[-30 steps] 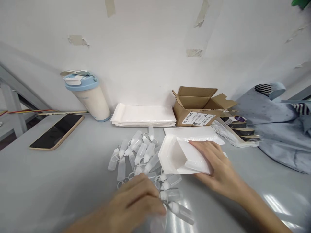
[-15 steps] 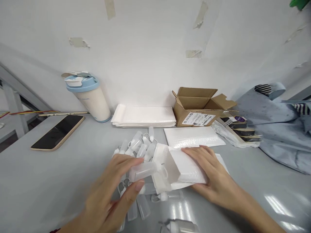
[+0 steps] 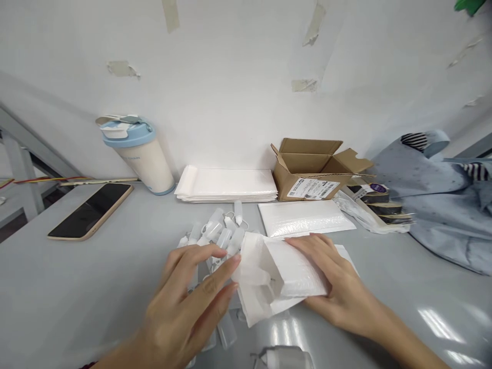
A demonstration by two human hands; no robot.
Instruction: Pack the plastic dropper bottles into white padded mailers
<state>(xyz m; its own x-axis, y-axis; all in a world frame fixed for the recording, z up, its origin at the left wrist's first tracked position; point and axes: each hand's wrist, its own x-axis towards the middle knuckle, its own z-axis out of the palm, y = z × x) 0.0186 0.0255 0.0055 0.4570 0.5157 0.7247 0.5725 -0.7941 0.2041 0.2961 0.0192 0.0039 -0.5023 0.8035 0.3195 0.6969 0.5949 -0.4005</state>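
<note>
A white padded envelope (image 3: 303,271) lies with its mouth open toward the left, and my right hand (image 3: 338,287) grips it round the body. In the envelope's mouth rests a translucent small bottle (image 3: 251,275), its outer end at the fingertips of my left hand (image 3: 192,302). The left thumb and fingers are curved round that end, pinching it. Several more small translucent bottles (image 3: 213,228) with white caps are heaped behind and under my left hand. One bottle (image 3: 288,357) lies apart at the bottom edge.
Against the wall stand a stack of white envelopes (image 3: 228,184) and an open cardboard box (image 3: 307,177). A single envelope (image 3: 307,218) lies before the box. A phone (image 3: 92,211) and a tumbler (image 3: 144,159) are at left; packaged items (image 3: 380,205) and blue-grey cloth (image 3: 426,200) at right.
My left hand has moved right and pushed the bottle from outside the envelope into its mouth. My right hand still holds the envelope, whose flap has tilted slightly downward.
</note>
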